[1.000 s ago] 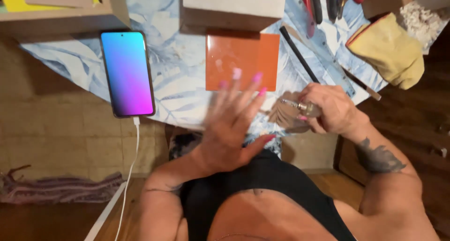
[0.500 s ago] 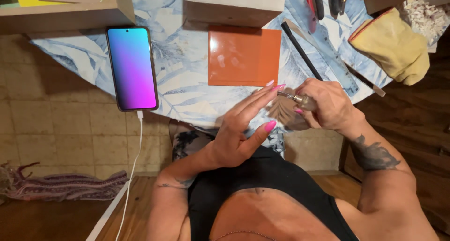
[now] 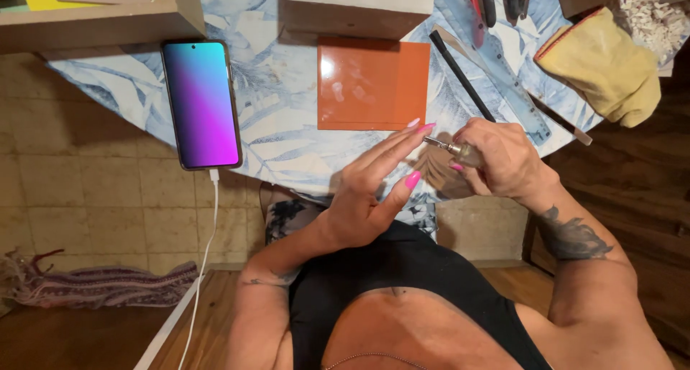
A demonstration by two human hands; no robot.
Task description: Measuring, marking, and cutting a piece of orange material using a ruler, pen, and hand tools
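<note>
We see left hand flat, fingers spread, empty, palm tilted twd right hand. R hand closed round small glass bottle, nozzle aimed at L fingertips. Beyond hands: orange sheet on counter; phone further left, charging.

Table, blue leaf-print cover: phone left; orange square sheet centre; black rod beside it; yellow cloth right; pliers far.
</note>
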